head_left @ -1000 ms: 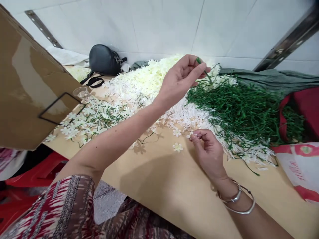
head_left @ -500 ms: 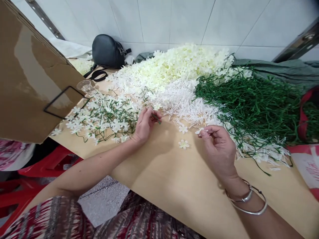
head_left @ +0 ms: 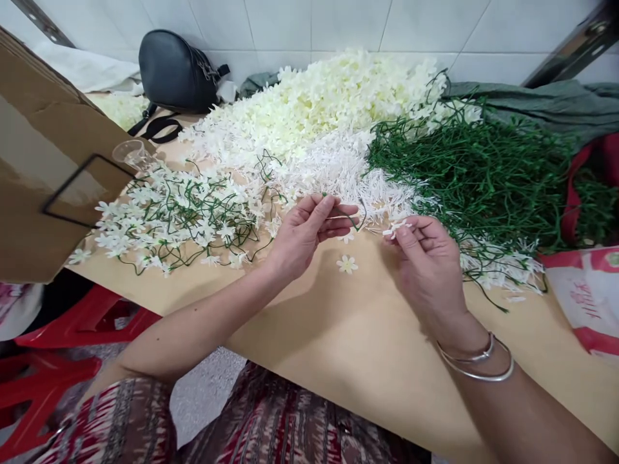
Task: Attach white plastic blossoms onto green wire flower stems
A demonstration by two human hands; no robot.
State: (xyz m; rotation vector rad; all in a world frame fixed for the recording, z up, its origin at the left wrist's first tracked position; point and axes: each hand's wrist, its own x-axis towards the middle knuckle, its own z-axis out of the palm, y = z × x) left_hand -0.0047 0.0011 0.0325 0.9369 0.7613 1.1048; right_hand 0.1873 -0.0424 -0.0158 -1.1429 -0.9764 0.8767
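My left hand [head_left: 309,232] pinches a thin green artificial stem [head_left: 354,221] between thumb and forefinger, and the stem curves out past the fingertips. Across a small gap, my right hand [head_left: 428,264] is closed on a white artificial flower [head_left: 397,228] held at its fingertips. On the table between and below the hands lies a loose white flower [head_left: 347,263] with a pale yellow centre. A second loose flower [head_left: 346,237] shows partly beside the left fingers. Left of my left hand is a pile of white flowers on green stems [head_left: 193,216].
Behind the hands spread white thin stamens [head_left: 338,167] and a heap of cream blossoms [head_left: 348,96]. Green stems [head_left: 483,174] are heaped at right, near a red-and-white bag [head_left: 587,296]. A cardboard box [head_left: 43,180], clear cup [head_left: 133,154] and black bag [head_left: 176,71] stand left.
My left hand has moved right and turned, bringing the green stem nearer the right hand. The right hand still holds the white flower. The camera view has shifted slightly.
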